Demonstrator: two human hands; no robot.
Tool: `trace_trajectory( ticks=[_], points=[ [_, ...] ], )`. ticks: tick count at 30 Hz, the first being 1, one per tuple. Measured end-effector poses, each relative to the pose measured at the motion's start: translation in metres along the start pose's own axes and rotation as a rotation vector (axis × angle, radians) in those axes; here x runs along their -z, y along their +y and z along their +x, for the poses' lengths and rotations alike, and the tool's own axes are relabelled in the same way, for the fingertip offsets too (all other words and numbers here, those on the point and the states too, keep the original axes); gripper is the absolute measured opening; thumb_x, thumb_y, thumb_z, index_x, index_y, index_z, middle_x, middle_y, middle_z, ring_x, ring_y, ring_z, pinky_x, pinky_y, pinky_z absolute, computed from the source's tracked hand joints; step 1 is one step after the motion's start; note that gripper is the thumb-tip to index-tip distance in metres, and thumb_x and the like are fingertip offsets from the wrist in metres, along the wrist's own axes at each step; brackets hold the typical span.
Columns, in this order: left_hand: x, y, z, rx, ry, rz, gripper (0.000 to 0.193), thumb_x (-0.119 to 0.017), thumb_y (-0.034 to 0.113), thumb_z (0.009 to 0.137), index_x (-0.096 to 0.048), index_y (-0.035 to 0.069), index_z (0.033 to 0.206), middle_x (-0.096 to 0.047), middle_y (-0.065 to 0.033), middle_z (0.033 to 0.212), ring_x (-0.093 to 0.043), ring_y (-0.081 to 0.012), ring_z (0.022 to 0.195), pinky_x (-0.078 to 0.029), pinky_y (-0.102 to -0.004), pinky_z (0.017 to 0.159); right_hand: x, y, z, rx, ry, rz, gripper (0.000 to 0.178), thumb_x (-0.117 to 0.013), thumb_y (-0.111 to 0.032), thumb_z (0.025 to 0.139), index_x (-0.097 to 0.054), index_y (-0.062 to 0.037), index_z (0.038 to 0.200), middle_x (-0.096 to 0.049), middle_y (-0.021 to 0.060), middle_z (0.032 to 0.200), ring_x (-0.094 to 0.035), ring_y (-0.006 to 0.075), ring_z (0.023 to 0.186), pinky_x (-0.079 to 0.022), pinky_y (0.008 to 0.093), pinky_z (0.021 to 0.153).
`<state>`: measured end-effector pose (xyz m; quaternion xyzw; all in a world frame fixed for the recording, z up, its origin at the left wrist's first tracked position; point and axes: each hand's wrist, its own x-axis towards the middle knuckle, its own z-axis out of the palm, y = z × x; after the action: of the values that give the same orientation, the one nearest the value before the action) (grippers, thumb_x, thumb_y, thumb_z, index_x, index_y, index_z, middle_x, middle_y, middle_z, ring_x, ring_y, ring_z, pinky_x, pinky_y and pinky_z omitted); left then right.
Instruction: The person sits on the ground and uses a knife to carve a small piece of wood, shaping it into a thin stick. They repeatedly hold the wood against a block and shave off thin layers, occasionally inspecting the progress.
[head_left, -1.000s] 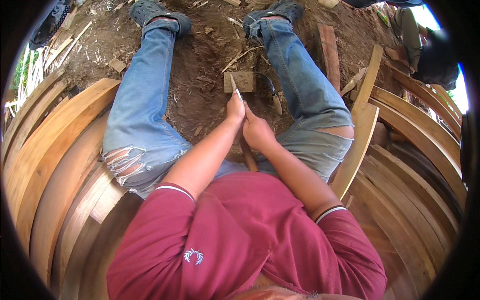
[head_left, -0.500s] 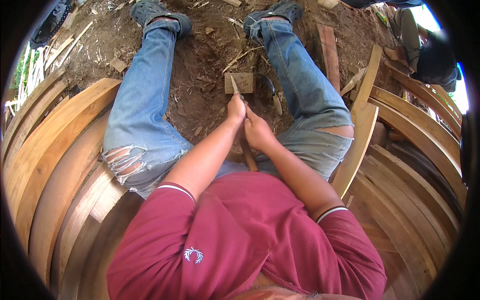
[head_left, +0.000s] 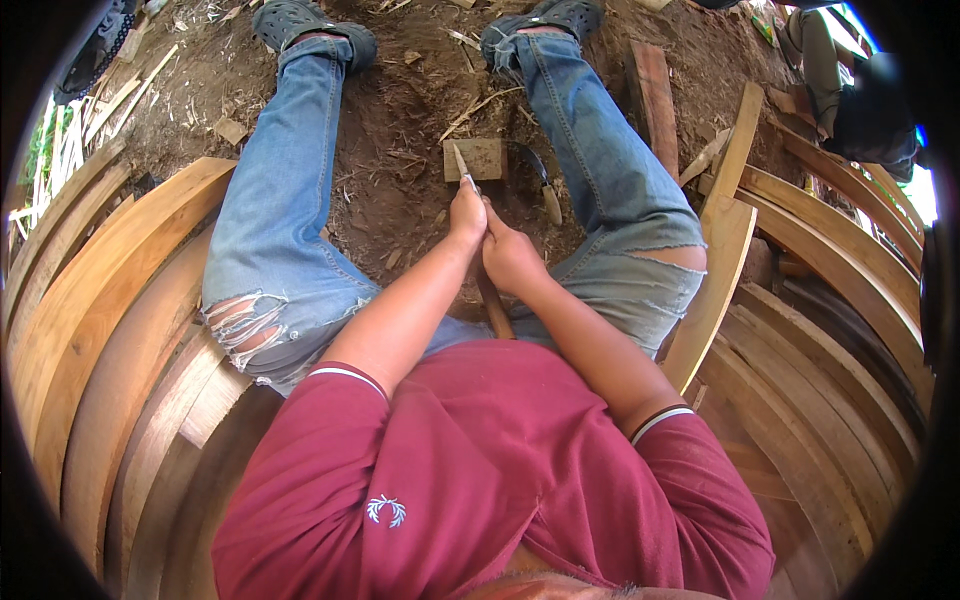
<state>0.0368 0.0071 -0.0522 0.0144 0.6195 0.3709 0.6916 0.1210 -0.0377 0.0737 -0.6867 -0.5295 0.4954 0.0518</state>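
Between my knees, both hands are together over the ground. My left hand (head_left: pixel 466 213) is closed around a slim, pale pointed wooden stick (head_left: pixel 460 160), its tip pointing away from me. My right hand (head_left: pixel 512 260) touches it from the right, fingers wrapped round a long brown wooden handle (head_left: pixel 495 308) that runs back toward my belly. Whatever sits at the far end of this handle is mostly hidden by my hands. Just past the stick lies a small rectangular wooden block (head_left: pixel 485 160) on the dirt. Right of the block lies a curved-blade knife (head_left: pixel 551 203) with a wooden handle.
Long curved planks (head_left: pixel 110 300) are stacked at my left, and more planks (head_left: pixel 840 260) lie at my right. A narrow board (head_left: pixel 718 270) leans beside my right knee. Wood chips and a reddish plank (head_left: pixel 655 110) lie on the dirt. Another person (head_left: pixel 870 120) is at the far right.
The whole view has shifted slightly. My hands keep nearly the same grip, with the stick's tip still over the block.
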Motion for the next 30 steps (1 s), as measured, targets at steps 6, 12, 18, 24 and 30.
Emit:
trace_trajectory(
  ticks=[6,12,18,24,30],
  points=[
    [0.005,-0.003,0.006,-0.025,-0.001,-0.013,0.045,-0.036,0.048,0.106,-0.054,0.01,0.09,-0.053,-0.0039,0.069,-0.05,-0.0167,0.056,-0.04,-0.0329,0.051,0.004,-0.004,-0.002,0.006,-0.041,-0.037,0.054,-0.042,-0.018,0.099,-0.041,-0.0129,0.153,-0.065,0.0328,0.113,-0.063,0.0481,0.107,-0.048,0.0528,0.094],
    [-0.003,0.019,-0.008,-0.019,-0.079,-0.16,0.04,-0.038,0.047,0.106,-0.051,0.014,0.088,-0.05,-0.0008,0.068,-0.046,-0.0138,0.053,-0.037,-0.0303,0.049,0.005,0.002,0.001,0.046,-0.079,0.298,0.053,-0.042,-0.011,0.101,-0.039,-0.0024,0.153,-0.054,0.0245,0.145,-0.053,0.0303,0.135,-0.04,0.0338,0.11],
    [-0.027,0.074,-0.057,-0.166,-0.168,-0.215,0.038,-0.038,0.047,0.107,-0.049,0.017,0.086,-0.047,0.0023,0.067,-0.043,-0.0106,0.053,-0.034,-0.0286,0.047,0.037,-0.041,-0.025,0.157,0.023,0.187,0.053,-0.044,-0.011,0.101,-0.039,-0.0032,0.153,-0.056,0.0276,0.139,-0.056,0.036,0.129,-0.042,0.0366,0.106],
    [-0.025,0.14,-0.13,-0.39,-0.258,-0.237,0.039,-0.034,0.05,0.108,-0.045,0.019,0.089,-0.044,0.0035,0.069,-0.039,-0.0103,0.055,-0.032,-0.0271,0.05,0.064,-0.101,-0.068,0.418,0.108,-0.024,0.063,-0.048,-0.007,0.095,-0.036,-0.0128,0.156,-0.066,0.0307,0.105,-0.063,0.0512,0.093,-0.051,0.0512,0.082],
    [-0.023,0.189,-0.228,-0.639,-0.317,-0.167,0.039,-0.029,0.051,0.109,-0.037,0.018,0.089,-0.038,0.0033,0.069,-0.035,-0.0087,0.055,-0.029,-0.0266,0.048,0.061,-0.128,-0.105,0.74,0.385,-0.21,0.072,-0.062,-0.009,0.085,-0.04,-0.0163,0.154,-0.061,0.0159,0.088,-0.064,0.037,0.072,-0.052,0.0487,0.064]
  ],
)
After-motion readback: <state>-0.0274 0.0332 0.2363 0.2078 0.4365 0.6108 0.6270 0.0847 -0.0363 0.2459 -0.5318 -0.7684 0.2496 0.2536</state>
